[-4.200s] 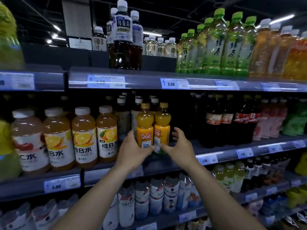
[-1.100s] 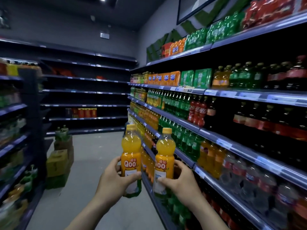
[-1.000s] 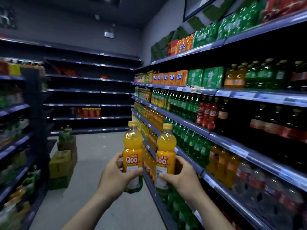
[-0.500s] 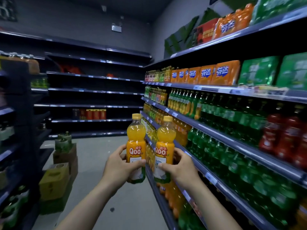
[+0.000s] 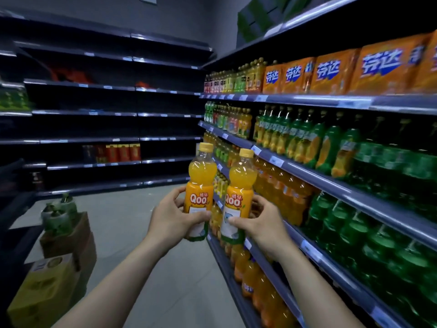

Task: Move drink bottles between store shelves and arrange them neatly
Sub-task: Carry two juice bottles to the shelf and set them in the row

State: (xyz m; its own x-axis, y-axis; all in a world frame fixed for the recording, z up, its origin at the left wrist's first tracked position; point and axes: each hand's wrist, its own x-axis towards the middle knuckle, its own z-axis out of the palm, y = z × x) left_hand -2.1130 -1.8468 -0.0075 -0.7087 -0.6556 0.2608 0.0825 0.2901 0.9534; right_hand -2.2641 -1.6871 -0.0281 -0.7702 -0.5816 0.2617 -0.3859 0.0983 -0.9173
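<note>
Two orange Qoo juice bottles with yellow caps are held upright side by side in front of me. My left hand (image 5: 173, 220) grips the left Qoo bottle (image 5: 199, 185) around its lower label. My right hand (image 5: 259, 224) grips the right Qoo bottle (image 5: 239, 188) the same way. Both bottles hang in the aisle, just left of the long shelf unit (image 5: 307, 172) that runs along my right side.
The right shelves carry green and orange soda bottles (image 5: 295, 138) and orange drink packs (image 5: 331, 72) on top. Stacked cardboard boxes (image 5: 59, 252) stand on the grey floor at left. Dark, mostly bare shelves (image 5: 113, 114) close the aisle's far end.
I took both Qoo bottles off a shelf, turned into the aisle and walked along it. In the last second the right shelves have drawn closer; both grips are unchanged.
</note>
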